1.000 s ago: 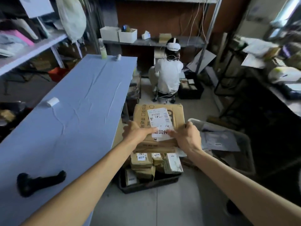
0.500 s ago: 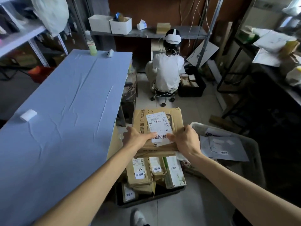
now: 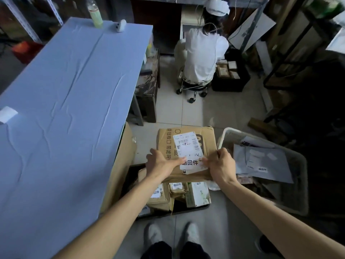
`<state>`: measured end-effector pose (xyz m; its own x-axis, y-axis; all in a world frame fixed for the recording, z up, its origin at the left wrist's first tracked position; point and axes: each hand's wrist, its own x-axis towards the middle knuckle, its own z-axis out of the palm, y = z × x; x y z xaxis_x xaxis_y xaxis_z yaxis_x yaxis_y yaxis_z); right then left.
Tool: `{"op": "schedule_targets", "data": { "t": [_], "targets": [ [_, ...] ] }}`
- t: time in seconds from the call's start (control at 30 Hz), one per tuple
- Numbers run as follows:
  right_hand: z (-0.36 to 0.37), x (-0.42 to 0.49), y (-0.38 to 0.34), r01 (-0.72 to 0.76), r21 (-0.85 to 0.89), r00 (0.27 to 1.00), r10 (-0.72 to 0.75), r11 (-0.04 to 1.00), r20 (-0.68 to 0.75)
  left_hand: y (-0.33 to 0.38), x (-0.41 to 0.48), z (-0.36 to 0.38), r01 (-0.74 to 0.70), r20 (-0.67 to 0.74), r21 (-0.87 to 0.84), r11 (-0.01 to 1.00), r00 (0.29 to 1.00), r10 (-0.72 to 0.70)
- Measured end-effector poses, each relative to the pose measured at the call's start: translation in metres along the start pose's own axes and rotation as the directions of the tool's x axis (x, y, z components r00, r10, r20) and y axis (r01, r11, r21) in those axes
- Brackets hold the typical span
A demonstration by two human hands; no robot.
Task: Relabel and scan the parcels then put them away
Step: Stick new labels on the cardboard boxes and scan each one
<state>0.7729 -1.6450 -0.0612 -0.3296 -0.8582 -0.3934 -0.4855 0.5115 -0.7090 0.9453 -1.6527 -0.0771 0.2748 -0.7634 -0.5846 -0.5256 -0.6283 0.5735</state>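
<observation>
Fingers point(image 3: 153, 153) of left hand point(image 3: 160, 165): curled over the near left edge of the parcel point(image 3: 209, 139), thumb laid flat on the return label point(image 3: 192, 163). Fingers point(image 3: 222, 153) of right hand point(image 3: 221, 165): bunched at the near right edge, thumb tip on the same label's right end. Both holding the parcel; neither free.

Parcel: a brown cardboard box, held level above the black crate point(image 3: 186, 210) on the floor, just right of the worktop point(image 3: 74, 109). Carries a printed shipping label point(image 3: 186, 143), with the return label stuck overlapping its lower edge.

Judged status: relabelling of this parcel at the pressing-down stage, near complete. Scanning not evidenced; no scanner in view. Putting away outstanding.

Below: several small parcels point(image 3: 160, 195) in the crate, bearing the same return label. To the right: a grey bin point(image 3: 226, 130) holding grey mailers point(image 3: 261, 161), one likewise labelled. Cannot tell which container is intake and which output. At the worktop's left edge: a white roll point(image 3: 7, 113), possibly labels.
</observation>
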Motion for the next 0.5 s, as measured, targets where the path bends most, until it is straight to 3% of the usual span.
{"op": "schedule_targets", "data": {
  "t": [0.07,0.2,0.3,0.4,0.5],
  "targets": [
    [0.008,0.02,0.016,-0.04,0.02,0.999,0.04,0.999,-0.012,-0.006,0.011,0.011,-0.057,-0.01,0.106,0.993,0.998,0.058],
    [0.046,0.06,0.056,-0.078,0.028,0.996,0.08,0.997,-0.048,-0.034,0.046,0.04,-0.307,-0.031,0.35,0.885,0.941,0.338],
    [0.086,0.092,0.095,-0.065,-0.009,0.998,0.065,0.998,-0.019,-0.056,0.08,0.06,-0.403,-0.017,0.622,0.671,0.85,0.526],
    [0.127,0.12,0.136,-0.11,-0.033,0.994,0.111,0.993,0.008,-0.08,0.114,0.083,-0.43,0.128,0.732,0.528,0.849,0.513],
    [0.157,0.138,0.175,-0.18,-0.009,0.984,0.18,0.984,0.014,-0.104,0.141,0.105,-0.423,0.171,0.749,0.51,0.867,0.468]
  ]
}}
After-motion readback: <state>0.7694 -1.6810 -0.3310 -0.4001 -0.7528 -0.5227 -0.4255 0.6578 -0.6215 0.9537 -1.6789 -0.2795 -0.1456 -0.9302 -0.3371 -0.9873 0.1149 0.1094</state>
